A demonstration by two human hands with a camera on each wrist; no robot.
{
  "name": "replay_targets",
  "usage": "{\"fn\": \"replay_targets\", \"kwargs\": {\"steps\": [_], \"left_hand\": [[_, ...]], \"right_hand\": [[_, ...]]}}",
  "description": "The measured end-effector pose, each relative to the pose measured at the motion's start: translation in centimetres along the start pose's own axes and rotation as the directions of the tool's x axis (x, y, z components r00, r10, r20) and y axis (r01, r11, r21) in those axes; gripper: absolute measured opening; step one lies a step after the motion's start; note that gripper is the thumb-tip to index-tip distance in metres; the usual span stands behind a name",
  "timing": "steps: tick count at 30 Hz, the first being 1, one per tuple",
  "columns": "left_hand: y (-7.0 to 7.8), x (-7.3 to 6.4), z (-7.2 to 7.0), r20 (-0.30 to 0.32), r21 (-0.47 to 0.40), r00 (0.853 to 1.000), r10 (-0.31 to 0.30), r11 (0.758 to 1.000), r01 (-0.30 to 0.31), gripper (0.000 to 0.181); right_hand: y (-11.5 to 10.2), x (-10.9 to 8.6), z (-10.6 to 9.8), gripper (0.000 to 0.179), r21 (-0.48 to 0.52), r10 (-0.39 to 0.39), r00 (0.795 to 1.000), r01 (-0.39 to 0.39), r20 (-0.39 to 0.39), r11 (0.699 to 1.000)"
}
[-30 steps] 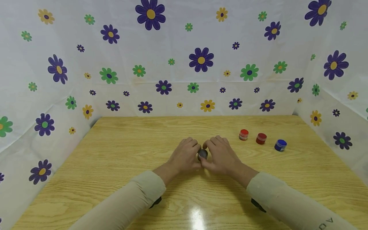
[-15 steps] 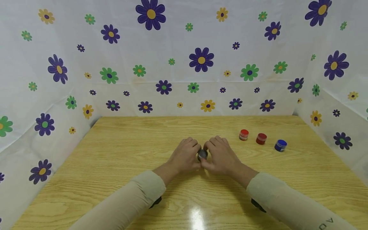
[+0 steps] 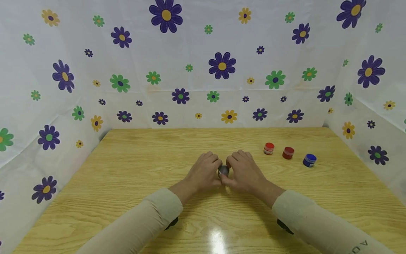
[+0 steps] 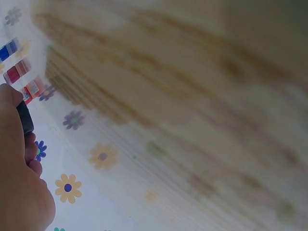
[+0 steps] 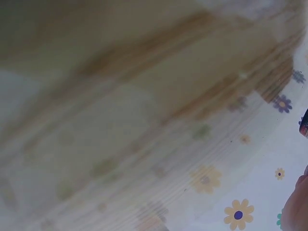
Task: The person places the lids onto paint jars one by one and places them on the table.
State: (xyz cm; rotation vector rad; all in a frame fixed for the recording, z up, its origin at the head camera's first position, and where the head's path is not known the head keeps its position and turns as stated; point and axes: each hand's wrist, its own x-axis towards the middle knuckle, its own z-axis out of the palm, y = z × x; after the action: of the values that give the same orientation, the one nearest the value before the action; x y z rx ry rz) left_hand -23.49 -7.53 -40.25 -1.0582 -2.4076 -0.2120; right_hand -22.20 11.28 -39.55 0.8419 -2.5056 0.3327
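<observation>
A small round jar with a dark lid (image 3: 223, 170) is held between both hands at the middle of the table. My left hand (image 3: 203, 172) grips it from the left, fingers curled on the far side and thumb on the near side. From the right, my right hand (image 3: 245, 173) holds it too, with the thumb at the near edge of the lid and the index finger curled at the back. In the left wrist view the dark jar (image 4: 25, 118) shows beside the thumb; the right wrist view catches only a sliver of the jar (image 5: 304, 124). Fingers hide most of its sides.
To the right, farther back on the wooden table (image 3: 142, 158), stand a bright red jar (image 3: 269, 149), a dark red jar (image 3: 288, 153) and a blue jar (image 3: 309, 160). A white flowered cloth (image 3: 196, 77) walls off the back and sides.
The right index fingertip has shifted slightly to the right at the back of the lid. The left hand and the three other jars stay in place.
</observation>
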Motion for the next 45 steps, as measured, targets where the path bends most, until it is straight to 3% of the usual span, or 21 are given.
{"fn": "replay_targets", "kwargs": {"steps": [8,19,33,45], "left_hand": [[0.06,0.02,-0.18,0.025,0.005,1.000,0.000,1.000,0.000,0.026],[0.09,-0.09,-0.10,0.005,0.002,1.000,-0.019,1.000,0.019,0.038],[0.16,0.02,-0.24,0.052,-0.015,0.998,-0.042,0.999,0.042,0.040],[0.13,-0.08,-0.19,0.035,-0.016,0.999,-0.019,1.000,0.019,0.040]], "right_hand": [[-0.12,0.00,-0.27,0.038,-0.014,0.069,0.996,-0.068,0.056,0.998],[0.11,-0.09,0.22,0.022,0.015,-0.008,1.000,0.008,0.002,1.000],[-0.01,-0.02,0.14,0.020,-0.001,0.003,1.000,-0.003,0.006,1.000],[0.00,-0.03,0.06,0.027,-0.014,0.021,0.999,-0.021,0.034,1.000]]}}
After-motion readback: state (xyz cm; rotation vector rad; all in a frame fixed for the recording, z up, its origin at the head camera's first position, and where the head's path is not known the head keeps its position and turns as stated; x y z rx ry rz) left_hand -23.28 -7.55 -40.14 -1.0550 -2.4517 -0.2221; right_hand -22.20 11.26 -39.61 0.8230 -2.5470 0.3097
